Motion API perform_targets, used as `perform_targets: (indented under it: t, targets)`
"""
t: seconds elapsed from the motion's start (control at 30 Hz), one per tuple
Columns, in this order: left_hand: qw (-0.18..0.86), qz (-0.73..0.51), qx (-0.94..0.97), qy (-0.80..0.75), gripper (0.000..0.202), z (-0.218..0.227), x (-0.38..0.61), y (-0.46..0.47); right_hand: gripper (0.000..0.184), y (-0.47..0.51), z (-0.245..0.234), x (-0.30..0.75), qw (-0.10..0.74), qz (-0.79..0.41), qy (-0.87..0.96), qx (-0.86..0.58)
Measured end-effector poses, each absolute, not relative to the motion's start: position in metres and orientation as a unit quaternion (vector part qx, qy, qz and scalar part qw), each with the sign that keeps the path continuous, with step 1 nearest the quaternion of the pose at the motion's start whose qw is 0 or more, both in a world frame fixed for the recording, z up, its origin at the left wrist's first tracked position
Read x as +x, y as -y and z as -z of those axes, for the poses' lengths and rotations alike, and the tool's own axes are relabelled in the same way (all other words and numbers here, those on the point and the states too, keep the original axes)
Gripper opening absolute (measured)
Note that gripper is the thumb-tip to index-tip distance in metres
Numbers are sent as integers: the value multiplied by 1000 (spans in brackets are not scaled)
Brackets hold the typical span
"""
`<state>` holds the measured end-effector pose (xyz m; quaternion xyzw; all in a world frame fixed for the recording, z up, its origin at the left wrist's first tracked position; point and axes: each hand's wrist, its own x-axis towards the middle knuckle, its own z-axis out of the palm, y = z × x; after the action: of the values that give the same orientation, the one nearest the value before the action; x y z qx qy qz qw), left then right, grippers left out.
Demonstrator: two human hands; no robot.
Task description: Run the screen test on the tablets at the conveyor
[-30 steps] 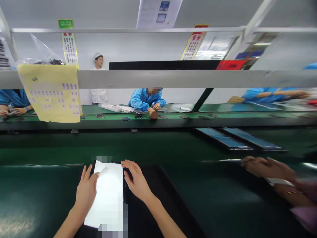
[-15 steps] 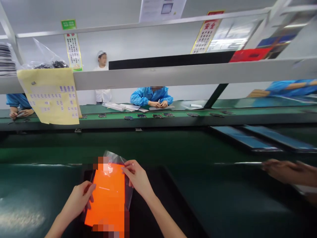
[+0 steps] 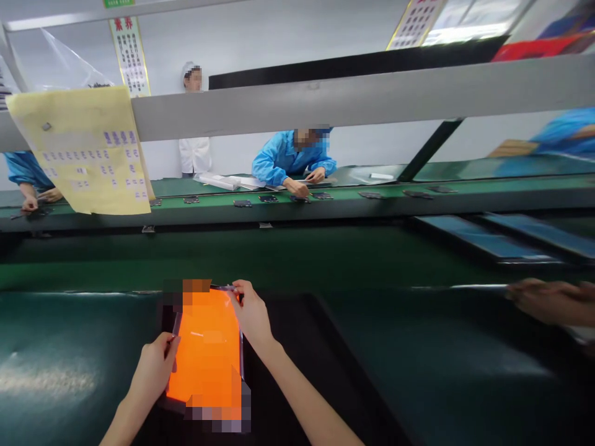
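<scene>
A flat, rectangular, bright orange panel (image 3: 211, 347) lies tilted over a black mat or tray, with shiny clear plastic film along its edges. My left hand (image 3: 155, 365) is closed, thumb and fingers pinching the panel's left edge. At the top right corner, my right hand (image 3: 252, 316) pinches the edge and the film there. Pixel blocks hide the top left and the bottom of the panel. I cannot tell whether it is a lit screen or a coloured sheet.
The black mat (image 3: 316, 365) rests on the green bench (image 3: 60, 347). Another person's hands (image 3: 548, 300) are at the right. Blue-screened panels (image 3: 483, 238) lie beyond. Across the line, a person in blue (image 3: 288, 158) handles small dark parts. A yellow sheet (image 3: 79, 155) hangs from the rail.
The orange panel's film, which stuck up loosely at the top, now lies lower and closer to the panel. Both hands keep hold. The camera view has tilted down; the person opposite reaches to a part.
</scene>
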<state>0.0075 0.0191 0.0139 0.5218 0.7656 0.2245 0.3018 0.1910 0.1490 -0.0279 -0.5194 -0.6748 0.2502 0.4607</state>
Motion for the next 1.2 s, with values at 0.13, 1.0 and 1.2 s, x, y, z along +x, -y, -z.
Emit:
perform_targets:
  t: [0.13, 1.0, 1.2]
  targets:
    - [314, -221, 508, -771, 48, -20, 9, -17, 30, -147, 25, 193, 469, -245, 673, -516]
    - [247, -101, 557, -787, 37, -14, 9, -24, 28, -150, 35, 197, 400, -134, 709, -565]
    - [102, 10, 601, -793, 38, -43, -5, -21, 28, -128, 24, 212, 390, -46, 822, -413]
